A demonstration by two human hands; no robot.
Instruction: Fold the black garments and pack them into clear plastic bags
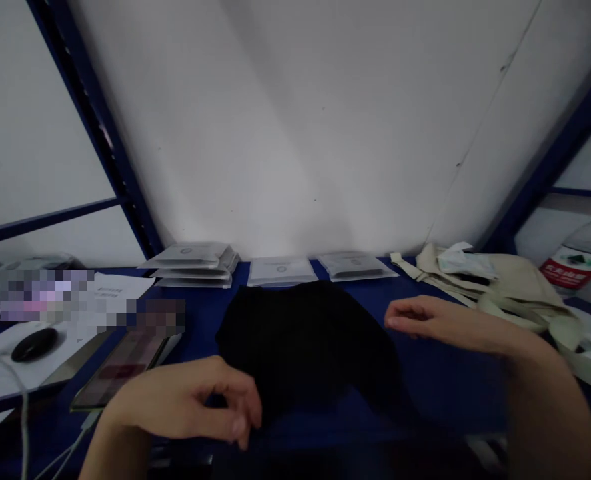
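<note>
A black cloth item [310, 340], probably a garment, lies spread on the blue tabletop in front of me. Its folds are lost in the dark. My left hand [195, 400] is by its near left edge, fingers loosely curled, with a gap between thumb and forefinger and nothing seen in it. Beyond the cloth's right side, my right hand [425, 317] hovers with bent fingers and the thumb apart, holding nothing.
Flat clear packets stand along the wall: a stack [195, 263] and two single ones [281, 270], [355, 265]. Left are a phone [120, 367] with a cable, a black mouse [35, 345] and papers. Right are a cream cloth bag [520, 283] and a large bottle [580, 257].
</note>
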